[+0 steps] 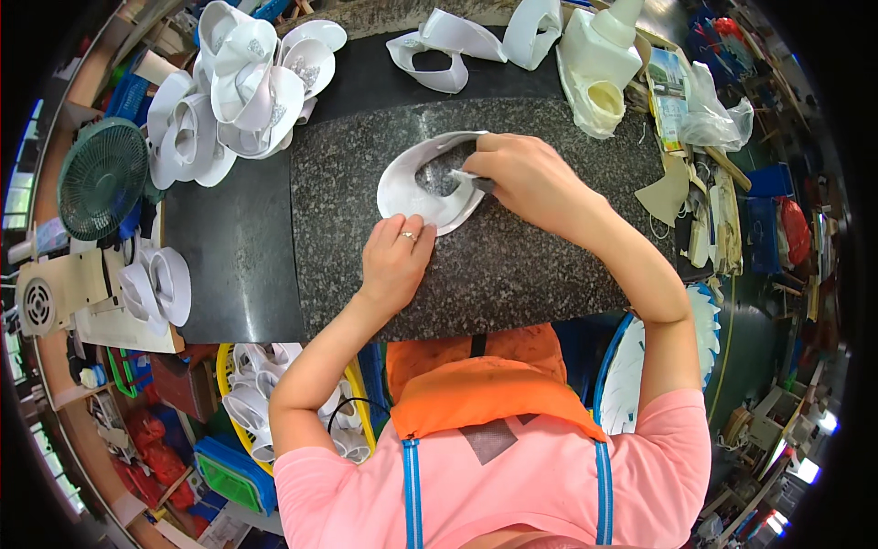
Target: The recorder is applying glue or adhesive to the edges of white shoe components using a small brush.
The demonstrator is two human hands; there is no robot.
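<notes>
A white curved shoe upper (400,186) lies on the speckled dark stone slab (366,293) in front of me, its opening facing up and glittery inside. My left hand (393,263) grips its near edge, fingertips pressed on the white material and a ring on one finger. On the far right side, my right hand (535,183) is closed around a small tool (482,184) with a dark part and a pale tip. That tip points into the upper's opening. The fingers partly cover the tool, so its exact kind does not show.
Stacked white uppers (247,87) stand at the back left, with loose ones (444,69) at the far edge. A white bottle (599,46) and small cup (604,99) are back right. A green fan (102,178) stands left. A yellow basket (226,403) of uppers sits below.
</notes>
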